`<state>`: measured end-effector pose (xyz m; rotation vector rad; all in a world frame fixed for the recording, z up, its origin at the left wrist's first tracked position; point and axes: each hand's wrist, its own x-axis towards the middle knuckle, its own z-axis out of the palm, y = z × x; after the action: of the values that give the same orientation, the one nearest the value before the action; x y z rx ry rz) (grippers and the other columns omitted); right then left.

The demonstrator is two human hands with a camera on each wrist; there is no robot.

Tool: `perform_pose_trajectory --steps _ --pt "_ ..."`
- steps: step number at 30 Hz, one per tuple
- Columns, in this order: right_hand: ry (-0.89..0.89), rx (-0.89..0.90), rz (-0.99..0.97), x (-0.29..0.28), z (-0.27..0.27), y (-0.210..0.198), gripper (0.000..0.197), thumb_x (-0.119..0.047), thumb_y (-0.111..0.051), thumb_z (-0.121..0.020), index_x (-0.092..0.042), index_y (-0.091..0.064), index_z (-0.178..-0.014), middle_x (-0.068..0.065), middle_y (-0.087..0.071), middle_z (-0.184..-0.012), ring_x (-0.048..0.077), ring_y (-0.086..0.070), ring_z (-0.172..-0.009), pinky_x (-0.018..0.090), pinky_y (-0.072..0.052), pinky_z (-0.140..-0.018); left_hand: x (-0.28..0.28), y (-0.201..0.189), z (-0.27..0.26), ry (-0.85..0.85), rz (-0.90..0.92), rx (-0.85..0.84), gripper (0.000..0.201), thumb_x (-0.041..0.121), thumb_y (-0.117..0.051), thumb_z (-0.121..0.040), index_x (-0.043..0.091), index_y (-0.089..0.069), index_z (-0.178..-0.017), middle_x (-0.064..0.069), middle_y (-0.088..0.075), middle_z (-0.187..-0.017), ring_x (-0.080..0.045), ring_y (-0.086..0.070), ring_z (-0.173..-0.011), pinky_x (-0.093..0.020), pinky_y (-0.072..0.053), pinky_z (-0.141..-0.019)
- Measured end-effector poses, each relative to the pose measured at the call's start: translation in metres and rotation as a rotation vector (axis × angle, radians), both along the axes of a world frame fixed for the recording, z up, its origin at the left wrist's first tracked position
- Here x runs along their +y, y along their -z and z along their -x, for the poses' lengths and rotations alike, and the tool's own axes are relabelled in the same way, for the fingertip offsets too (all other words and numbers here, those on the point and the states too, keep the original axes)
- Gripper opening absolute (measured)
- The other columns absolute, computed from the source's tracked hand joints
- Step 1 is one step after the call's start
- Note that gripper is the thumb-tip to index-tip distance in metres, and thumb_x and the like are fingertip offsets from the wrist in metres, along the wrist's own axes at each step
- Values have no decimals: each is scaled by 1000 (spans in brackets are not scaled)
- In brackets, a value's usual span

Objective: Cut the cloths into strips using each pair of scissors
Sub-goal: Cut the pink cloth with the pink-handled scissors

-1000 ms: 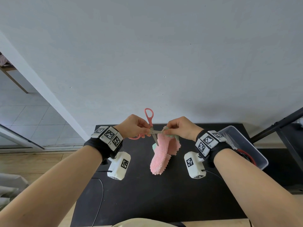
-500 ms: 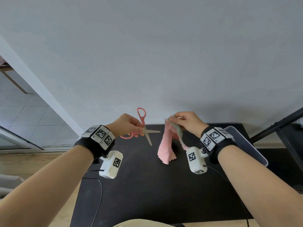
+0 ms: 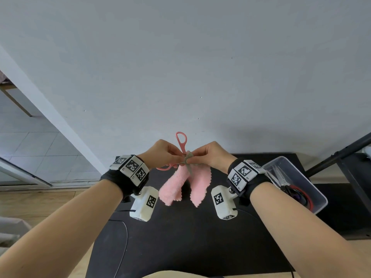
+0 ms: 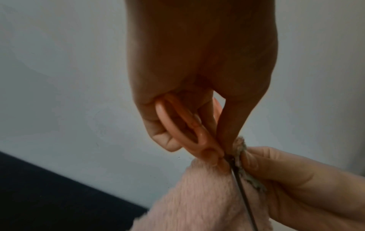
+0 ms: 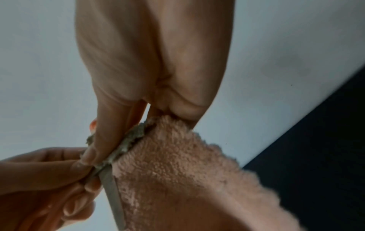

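Note:
A fluffy pink cloth (image 3: 199, 184) with a grey-green top edge hangs above the black table (image 3: 180, 241) in two flaps. My right hand (image 3: 193, 158) pinches that top edge between thumb and fingers. My left hand (image 3: 177, 157) grips the pink-handled scissors (image 3: 181, 140), with fingers through the lower loop (image 4: 177, 120) and the other loop standing upright. The steel blade (image 5: 113, 192) points down between the two flaps, against the cloth (image 5: 187, 164). My left fingertips touch the cloth edge right beside my right fingertips. I cannot see how far apart the blades are.
A clear plastic box (image 3: 313, 189) stands at the table's right edge and holds other scissors (image 3: 283, 177), one with red handles (image 3: 305, 197). A black stand (image 3: 341, 151) slants up on the right. A thin cable (image 3: 125, 235) lies on the table's left. The white wall is close behind.
Half a second ago my hands were apart, the scissors open on the left. Now they have come back together and the blade is in the cloth, which hangs in two flaps.

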<state>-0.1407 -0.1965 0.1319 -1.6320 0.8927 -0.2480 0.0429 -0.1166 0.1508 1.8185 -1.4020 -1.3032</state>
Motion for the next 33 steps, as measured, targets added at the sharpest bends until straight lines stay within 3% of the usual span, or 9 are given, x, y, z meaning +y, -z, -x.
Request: perform_pose_trajectory --steps 3,5,9,11,14,18,26,29,33 --pt "-24 80 30 1 -4 -2 6 -19 -80 -75 -17 -76 -79 -13 -70 -66 -4 -58 -62 10 -45 -63 1 -1 3 -23 13 -2 10 11 -70 -82 13 -74 -74 -17 -73 -81 -18 -58 -66 -22 -45 -53" --pt "-95 157 114 0 -7 -4 11 -22 -78 -77 -21 -72 -68 -18 -60 -51 -4 -48 -48 7 -36 -52 2 1 3 -17 16 -19 11 10 -68 -83 12 -73 -74 -19 -72 -83 -20 -57 -66 -21 -42 -48" --pt "-156 195 192 -2 -6 -7 22 -25 -75 -80 -3 -74 -81 1 -56 -62 5 -42 -54 16 -34 -55 2 1 1 25 25 -40 13 13 -68 -86 13 -70 -73 1 -70 -67 -6 -58 -55 -22 -43 -50" --pt "-146 192 195 -2 -5 -8 22 -24 -74 -81 -2 -74 -82 -1 -54 -60 1 -39 -49 12 -31 -50 2 0 0 24 31 -37 11 11 -67 -86 11 -70 -76 5 -68 -64 -1 -57 -51 -18 -43 -46" --pt "-138 183 180 -2 -4 -6 17 -22 -74 -82 -5 -74 -80 -4 -56 -59 2 -42 -52 13 -33 -52 3 0 -1 35 38 -51 13 10 -67 -86 13 -70 -74 8 -68 -61 -2 -57 -52 -18 -43 -46" --pt "-144 179 190 -2 -1 -2 23 -22 -73 -82 1 -73 -83 5 -57 -67 9 -43 -61 17 -34 -55 5 0 0 37 29 -51 14 10 -67 -86 16 -69 -73 11 -68 -59 -5 -57 -54 -18 -43 -44" --pt "-134 203 160 -6 9 -2 12 -21 -75 -81 -14 -72 -72 -16 -48 -43 0 -39 -43 9 -30 -47 6 -3 0 58 16 -70 14 7 -64 -86 13 -68 -74 2 -67 -65 -5 -57 -53 -17 -43 -45" --pt "-103 235 159 -11 22 0 25 -18 -74 -82 -23 -65 -59 -18 -48 -39 -1 -40 -40 9 -30 -45 8 -4 -12 24 -14 -88 15 6 -63 -86 14 -68 -74 5 -68 -63 -8 -57 -55 -26 -46 -56" --pt "99 102 83 -13 34 5 10 -19 -74 -81 -19 -72 -72 -16 -65 -60 -5 -56 -55 9 -42 -59 9 -3 -32 -161 8 -20 11 7 -62 -87 11 -67 -78 4 -71 -67 -8 -59 -57 -28 -48 -66"
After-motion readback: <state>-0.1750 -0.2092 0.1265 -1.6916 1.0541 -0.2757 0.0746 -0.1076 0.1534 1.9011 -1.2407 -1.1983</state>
